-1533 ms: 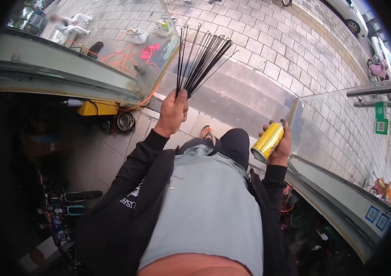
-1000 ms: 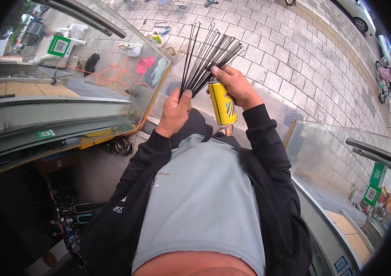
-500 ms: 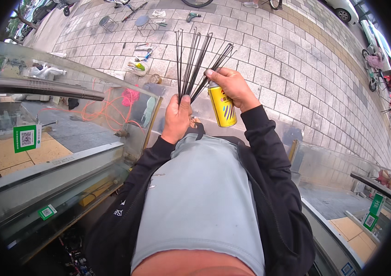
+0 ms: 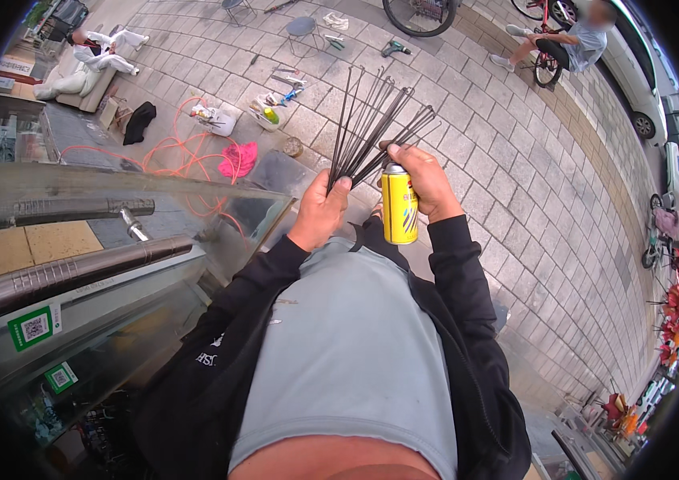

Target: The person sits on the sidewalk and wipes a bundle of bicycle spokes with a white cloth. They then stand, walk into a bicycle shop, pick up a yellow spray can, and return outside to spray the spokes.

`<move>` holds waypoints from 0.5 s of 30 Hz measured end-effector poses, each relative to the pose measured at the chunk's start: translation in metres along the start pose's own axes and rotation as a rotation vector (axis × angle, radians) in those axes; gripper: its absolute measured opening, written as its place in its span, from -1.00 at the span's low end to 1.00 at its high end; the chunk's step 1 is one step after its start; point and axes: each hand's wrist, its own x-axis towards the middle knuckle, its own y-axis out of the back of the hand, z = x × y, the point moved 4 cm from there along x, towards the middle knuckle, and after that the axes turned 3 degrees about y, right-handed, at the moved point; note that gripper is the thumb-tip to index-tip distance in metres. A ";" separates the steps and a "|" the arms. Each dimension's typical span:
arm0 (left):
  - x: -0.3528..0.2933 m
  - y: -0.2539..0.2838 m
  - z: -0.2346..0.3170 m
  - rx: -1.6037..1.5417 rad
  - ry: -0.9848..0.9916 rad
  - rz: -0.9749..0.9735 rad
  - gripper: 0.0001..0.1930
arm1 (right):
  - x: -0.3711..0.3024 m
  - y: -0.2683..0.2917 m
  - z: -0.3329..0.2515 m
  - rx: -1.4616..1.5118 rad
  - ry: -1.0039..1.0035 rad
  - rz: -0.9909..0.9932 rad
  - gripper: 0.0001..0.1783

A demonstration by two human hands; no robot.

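Observation:
A fanned-out bundle of thin black bicycle spokes, hooked at their upper ends, rises from my left hand. That hand is closed around their lower ends. My right hand grips a yellow spray can with a silver top, held nearly upright just right of the bundle. The right thumb is by the can's top, close to the rightmost spokes. My right fingers are partly hidden behind the can, so whether they also touch a spoke cannot be made out.
Glass door panels with a metal handle stand at my left. On the paving ahead lie an orange hose, a pink cloth, hand tools, a stool and a drill. One person sits far right, another far left.
My view has moved forward past the glass doors and turned, bringing two seated people into sight. The spokes and can come along in my hands; the can hangs straighter.

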 end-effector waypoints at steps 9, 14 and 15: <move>0.165 0.015 -0.009 0.160 -0.067 0.060 -0.76 | 0.173 0.066 -0.009 -0.046 0.012 -0.033 -0.49; 0.240 0.014 0.011 0.262 -0.142 0.076 -0.79 | 0.234 0.074 -0.037 -0.055 -0.094 0.038 -0.40; 0.259 0.016 0.016 0.217 -0.126 0.077 -0.79 | 0.253 0.076 -0.041 -0.061 -0.082 0.054 -0.43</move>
